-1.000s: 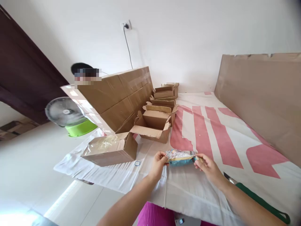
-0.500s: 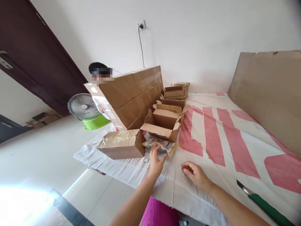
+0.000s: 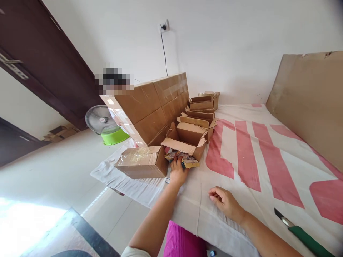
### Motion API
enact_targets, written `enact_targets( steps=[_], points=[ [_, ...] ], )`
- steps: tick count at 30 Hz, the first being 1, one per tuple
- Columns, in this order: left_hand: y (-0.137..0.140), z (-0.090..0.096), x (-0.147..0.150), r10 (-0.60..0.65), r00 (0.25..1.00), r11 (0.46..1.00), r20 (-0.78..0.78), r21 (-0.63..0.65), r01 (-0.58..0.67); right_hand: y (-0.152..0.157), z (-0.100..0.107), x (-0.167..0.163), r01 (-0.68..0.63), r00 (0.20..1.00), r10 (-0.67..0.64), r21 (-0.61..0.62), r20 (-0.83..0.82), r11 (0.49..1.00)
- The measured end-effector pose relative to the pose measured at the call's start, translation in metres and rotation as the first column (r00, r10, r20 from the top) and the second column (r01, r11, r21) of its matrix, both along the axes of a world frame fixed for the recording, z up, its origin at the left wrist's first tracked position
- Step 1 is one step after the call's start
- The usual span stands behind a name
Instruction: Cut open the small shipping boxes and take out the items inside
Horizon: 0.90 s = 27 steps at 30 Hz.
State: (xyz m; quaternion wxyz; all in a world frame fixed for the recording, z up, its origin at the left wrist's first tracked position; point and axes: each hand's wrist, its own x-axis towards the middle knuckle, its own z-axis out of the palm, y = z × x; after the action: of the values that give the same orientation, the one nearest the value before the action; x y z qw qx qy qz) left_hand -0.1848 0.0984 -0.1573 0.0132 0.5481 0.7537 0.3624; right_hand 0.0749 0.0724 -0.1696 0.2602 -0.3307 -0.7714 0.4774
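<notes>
My left hand (image 3: 179,173) lies over a printed plastic packet (image 3: 192,164) with yellow edges, its fingers bent down onto it. The packet rests on the cloth-covered table, tight against the front of an open cardboard box (image 3: 199,152), and my fingers hide part of its print. Just left of that hand is a closed, taped cardboard box (image 3: 142,167). My right hand (image 3: 225,202) rests on the cloth near the table's front edge, fingers curled in, with nothing visible in them. To its right lies a green-handled knife (image 3: 302,233) with a dark blade.
Behind the near open box, more open boxes (image 3: 201,103) run back toward the wall. Large stacked cartons (image 3: 150,107) stand at the left, a person partly behind them. A big cardboard sheet (image 3: 311,103) stands at the right. A fan (image 3: 100,120) is on the floor.
My left hand has moved forward and closed on the packet, which now sits tilted and closer to the open box. My right hand remains curled in nearly the same place.
</notes>
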Motion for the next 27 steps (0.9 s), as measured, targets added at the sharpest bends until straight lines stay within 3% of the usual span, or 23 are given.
enact_targets(
  steps=[5, 8, 12, 14, 19, 22, 27],
  points=[
    [-0.031, 0.031, 0.004, -0.030, 0.995, 0.996, -0.096, 0.084, 0.038, 0.001, -0.004, 0.001, -0.008, 1.000, 0.008, -0.015, -0.016, 1.000],
    [-0.052, 0.063, -0.015, 0.163, 0.961, 0.978, -0.224, 0.165, -0.127, 0.001, -0.005, 0.001, -0.018, 0.999, 0.017, -0.014, -0.038, 1.000],
    [-0.072, 0.090, -0.067, 0.418, 0.873, 0.892, -0.250, -0.069, -0.447, 0.002, -0.004, 0.002, -0.025, 0.999, 0.024, -0.012, -0.035, 1.000],
    [-0.084, 0.092, -0.094, 0.466, 0.860, 0.856, -0.207, -0.141, -0.498, 0.002, -0.004, 0.002, -0.026, 0.999, 0.026, -0.002, -0.031, 1.000],
    [-0.123, 0.083, -0.128, 0.368, 0.917, 0.910, -0.157, -0.145, -0.390, 0.002, -0.006, 0.002, -0.034, 0.999, 0.034, 0.011, -0.029, 0.999],
    [-0.144, 0.081, -0.132, 0.291, 0.934, 0.941, -0.209, -0.117, -0.319, 0.002, -0.007, 0.002, -0.036, 0.999, 0.036, 0.006, -0.022, 0.999],
    [-0.165, 0.085, -0.125, 0.053, 0.946, 0.989, -0.319, -0.112, -0.094, 0.002, -0.007, 0.001, -0.015, 1.000, 0.015, -0.009, -0.014, 1.000]
  ],
)
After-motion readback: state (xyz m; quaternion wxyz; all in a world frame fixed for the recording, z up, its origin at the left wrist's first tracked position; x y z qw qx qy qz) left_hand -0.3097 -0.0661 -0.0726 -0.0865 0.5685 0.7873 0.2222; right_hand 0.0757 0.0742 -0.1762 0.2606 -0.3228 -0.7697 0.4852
